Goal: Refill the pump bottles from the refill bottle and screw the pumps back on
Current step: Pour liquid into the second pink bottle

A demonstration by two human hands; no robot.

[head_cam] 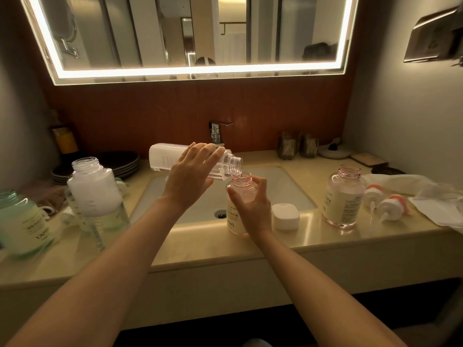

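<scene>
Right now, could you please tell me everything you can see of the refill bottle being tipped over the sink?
The refill bottle looks like clear plastic with a white label and a bare threaded neck, cap off. It is tipped almost level above the sink, neck to the right and slightly down, just over the open mouth of the pink bottle. A little clear liquid sits at its shoulder. The left hand holds its middle, fingers across the top.

We face a wide mirror [190,33] edged by a bright strip of light, hung on a reddish-brown panelled wall [150,113]. Below it runs a beige stone worktop [225,246] with a white sunken basin [283,189] and a chrome tap [217,132] behind. On our right, a pale grey wall [400,108] carries a metal dispenser [433,36].
</scene>
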